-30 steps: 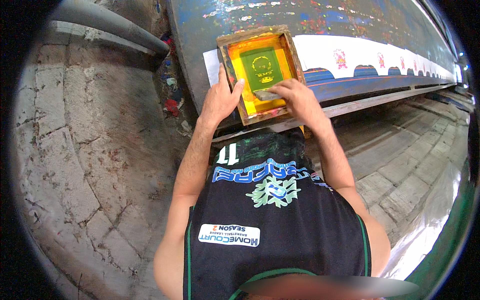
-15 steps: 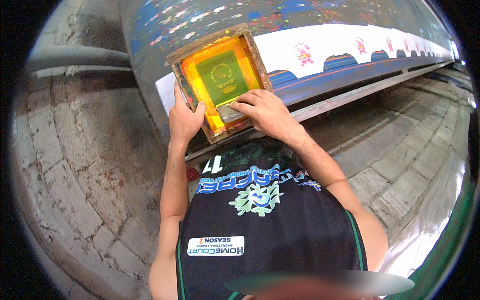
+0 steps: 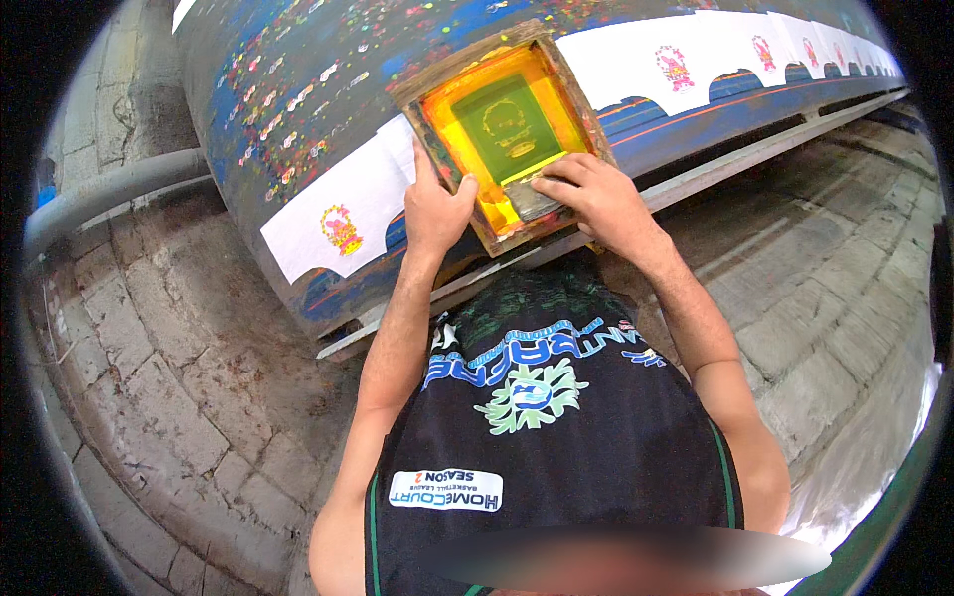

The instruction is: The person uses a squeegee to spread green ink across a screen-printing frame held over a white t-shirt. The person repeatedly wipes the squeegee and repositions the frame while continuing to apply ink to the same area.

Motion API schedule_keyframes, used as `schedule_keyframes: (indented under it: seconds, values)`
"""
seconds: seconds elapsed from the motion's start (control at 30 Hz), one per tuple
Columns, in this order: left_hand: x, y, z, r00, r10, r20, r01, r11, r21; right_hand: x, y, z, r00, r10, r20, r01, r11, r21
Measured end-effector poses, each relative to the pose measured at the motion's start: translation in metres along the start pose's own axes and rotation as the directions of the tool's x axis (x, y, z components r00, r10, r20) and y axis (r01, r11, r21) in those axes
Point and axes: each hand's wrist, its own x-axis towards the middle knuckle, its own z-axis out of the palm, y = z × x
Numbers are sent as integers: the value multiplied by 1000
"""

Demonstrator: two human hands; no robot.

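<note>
A wooden screen-printing frame lies over white cloth on the long table, tilted a little in view. Its mesh is yellow and orange around a dark green rectangle with a pale design. My left hand is closed on the frame's left rail, thumb on the near inner side. In my right hand is a squeegee, held at the near end of the mesh with the fingers over its right part. Left of the frame, a white cloth piece carries a pink and yellow print.
More white pieces with pink prints run in a row along the table to the far right. Dried paint specks the blue-grey tabletop. A rail follows its near edge. A pipe and stone paving are at left.
The frame has shifted rightward along the table with both hands on it. The printed cloth piece at left, mostly covered before, now shows its print.
</note>
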Motion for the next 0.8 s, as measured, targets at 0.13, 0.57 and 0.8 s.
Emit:
schedule_keyframes:
  seconds: [0.13,0.57,0.8]
  values:
    - [-3,-11,1,996,72,-52,-74,996,-52,-6,6,7,995,-94,-33,94,996,2]
    - [-12,-24,-5,1000,16,-26,-16,1000,12,4,2,14,978,-203,45,205,978,-29]
    - [-14,-24,0,999,6,-44,-6,1000,9,70,22,-6,975,-149,168,146,989,27]
